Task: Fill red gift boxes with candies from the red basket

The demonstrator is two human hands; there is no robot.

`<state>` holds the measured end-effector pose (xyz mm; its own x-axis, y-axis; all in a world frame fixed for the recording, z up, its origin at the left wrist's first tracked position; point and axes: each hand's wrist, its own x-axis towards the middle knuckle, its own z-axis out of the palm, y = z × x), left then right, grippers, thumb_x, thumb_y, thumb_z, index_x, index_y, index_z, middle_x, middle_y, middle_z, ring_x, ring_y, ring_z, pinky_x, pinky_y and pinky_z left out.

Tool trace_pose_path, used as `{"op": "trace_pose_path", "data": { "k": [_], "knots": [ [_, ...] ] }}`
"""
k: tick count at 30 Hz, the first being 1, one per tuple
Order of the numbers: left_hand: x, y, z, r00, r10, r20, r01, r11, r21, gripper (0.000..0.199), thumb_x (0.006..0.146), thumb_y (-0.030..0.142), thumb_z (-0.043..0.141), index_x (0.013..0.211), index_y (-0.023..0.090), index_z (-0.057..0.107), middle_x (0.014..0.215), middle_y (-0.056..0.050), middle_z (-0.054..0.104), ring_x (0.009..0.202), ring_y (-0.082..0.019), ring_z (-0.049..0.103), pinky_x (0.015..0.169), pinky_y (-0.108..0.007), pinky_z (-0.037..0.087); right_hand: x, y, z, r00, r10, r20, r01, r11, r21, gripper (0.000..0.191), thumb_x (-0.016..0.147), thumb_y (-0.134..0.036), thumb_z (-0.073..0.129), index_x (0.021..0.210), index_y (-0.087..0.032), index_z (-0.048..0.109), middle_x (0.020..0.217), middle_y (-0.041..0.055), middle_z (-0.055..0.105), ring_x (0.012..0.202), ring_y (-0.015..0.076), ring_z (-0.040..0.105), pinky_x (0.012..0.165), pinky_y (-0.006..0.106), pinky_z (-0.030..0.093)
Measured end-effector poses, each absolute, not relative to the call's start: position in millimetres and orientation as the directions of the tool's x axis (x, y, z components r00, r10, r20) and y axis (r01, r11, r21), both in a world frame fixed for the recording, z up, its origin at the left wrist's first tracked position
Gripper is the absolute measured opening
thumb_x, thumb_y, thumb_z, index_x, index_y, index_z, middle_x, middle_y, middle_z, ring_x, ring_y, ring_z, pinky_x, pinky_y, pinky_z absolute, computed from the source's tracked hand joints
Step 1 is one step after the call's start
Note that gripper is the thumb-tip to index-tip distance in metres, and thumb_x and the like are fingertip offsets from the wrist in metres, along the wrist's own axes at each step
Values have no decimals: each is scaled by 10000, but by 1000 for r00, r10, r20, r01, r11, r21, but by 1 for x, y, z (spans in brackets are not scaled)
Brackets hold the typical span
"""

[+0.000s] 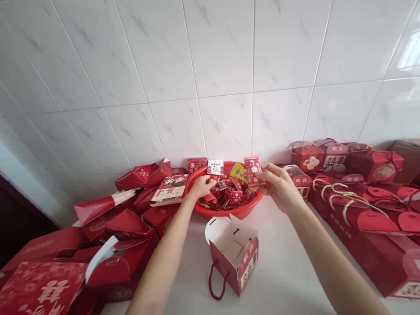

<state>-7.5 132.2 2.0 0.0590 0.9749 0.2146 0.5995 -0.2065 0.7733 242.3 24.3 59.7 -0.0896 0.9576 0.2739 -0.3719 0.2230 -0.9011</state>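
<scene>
My right hand (282, 186) pinches a red candy packet (253, 171) with white dots, held upright over the right rim of a red plastic basket (240, 211). My left hand (200, 187) reaches over the basket's left side, its fingers closed at the lower edge of a small white and red packet (215, 167). Loose wrapped candies (230, 192) fill the basket, with a yellow packet (239, 172) among them. Between my forearms, in front of the basket, stands an open red gift box (234, 256) with a white inside and a dark red cord handle. No candy shows inside it.
Several red gift boxes (120, 264) are heaped on the left, some with open flaps. Along the right stand rows of red boxes (367, 242), some with rope handles. A brown carton (409, 155) is behind them. The tiled wall (225, 123) rises behind the basket.
</scene>
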Motion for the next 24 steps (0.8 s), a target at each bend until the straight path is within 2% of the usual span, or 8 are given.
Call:
{"op": "trace_pose_path", "data": {
  "k": [6, 12, 15, 19, 21, 24],
  "knots": [
    [-5, 130, 7, -17, 984, 178, 548, -140, 825, 353, 798, 479, 596, 562, 229, 515, 515, 6, 530, 580, -188, 529, 595, -288, 358, 244, 21, 62, -94, 958, 272, -372, 220, -902, 325, 577, -373, 847, 727, -203, 614, 634, -41, 532, 529, 81, 366, 453, 230, 229],
    [11, 106, 25, -27, 981, 192, 374, -168, 912, 392, 868, 568, 484, 768, 209, 602, 528, 56, 404, 483, -134, 419, 527, -268, 326, 245, 20, 64, -109, 948, 300, -379, 240, -894, 332, 594, -380, 849, 730, -194, 609, 644, -39, 523, 540, 75, 362, 453, 220, 243],
    [26, 81, 35, 52, 974, 222, 230, -228, 946, 431, 849, 623, 527, 772, 203, 582, 546, 72, 360, 481, -105, 384, 519, -245, 342, 246, 18, 65, -125, 948, 294, -369, 231, -900, 328, 593, -376, 838, 740, -190, 613, 654, -40, 520, 539, 69, 360, 449, 210, 251],
    [45, 46, 42, 263, 928, 262, -65, -254, 965, 450, 758, 605, 710, 729, 198, 523, 535, 89, 355, 462, -73, 348, 474, -214, 321, 246, 11, 68, -153, 941, 303, -359, 232, -904, 318, 591, -355, 833, 748, -188, 613, 656, -47, 513, 549, 67, 372, 447, 196, 258],
    [52, 34, 43, 349, 895, 277, -96, -260, 961, 426, 771, 572, 721, 732, 192, 532, 524, 93, 352, 454, -71, 362, 479, -216, 343, 246, 8, 70, -170, 937, 307, -347, 235, -908, 306, 610, -352, 826, 759, -189, 615, 667, -46, 518, 564, 71, 385, 452, 194, 265],
    [53, 27, 42, 444, 847, 291, -33, -309, 950, 421, 823, 565, 663, 684, 189, 534, 509, 66, 402, 503, -107, 490, 557, -251, 423, 245, 3, 73, -213, 926, 313, -318, 237, -918, 289, 638, -350, 810, 770, -191, 607, 677, -45, 525, 571, 73, 395, 458, 199, 262]
  ]
}}
